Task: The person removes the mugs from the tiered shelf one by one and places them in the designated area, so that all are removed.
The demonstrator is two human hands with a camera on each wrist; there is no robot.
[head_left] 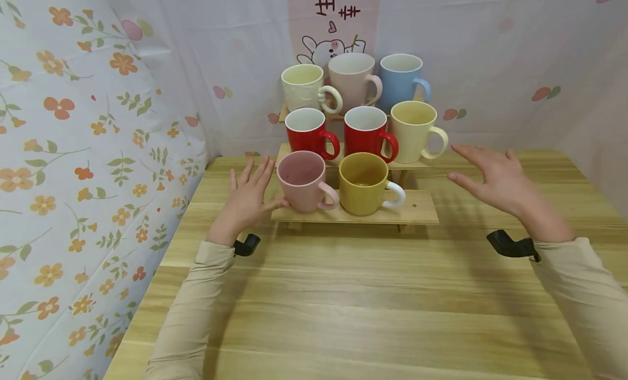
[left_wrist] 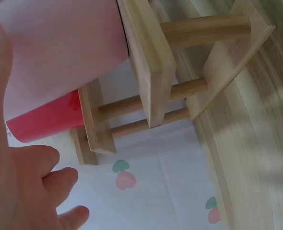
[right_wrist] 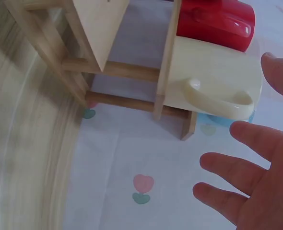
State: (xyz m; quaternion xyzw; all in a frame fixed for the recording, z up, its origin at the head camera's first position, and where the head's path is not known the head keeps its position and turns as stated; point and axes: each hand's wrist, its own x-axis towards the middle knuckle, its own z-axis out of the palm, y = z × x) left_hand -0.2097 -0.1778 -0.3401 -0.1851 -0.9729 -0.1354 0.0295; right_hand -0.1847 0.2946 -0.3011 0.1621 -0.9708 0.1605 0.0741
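Widest before me is the table. Near its far edge stands the rack, in three steps; the low one shows bare board at its right end.

My left hand is beside the low step, fingers straight and spread, grasping nothing. My right hand is also free of any load: it hangs to the right of the rack, fingers stretched out.

All the mugs are upright on the rack. On top are the white mug, the pale mug and the blue mug; in the middle, a red mug, a second red mug and the yellow mug; below, the pink mug and the ochre mug. They stand close, so I think each should be adjusted alone, lifted slightly rather than pushed against its neighbour.

The handles all turn to the right. The yellow handle is nearest my right fingers, apart from them; I should approach slowly, not knock it.

Smallest is my left thumb, at the pink mug's side. Whether it touches, I cannot tell; soft pressure, low down, would be safest against tipping.
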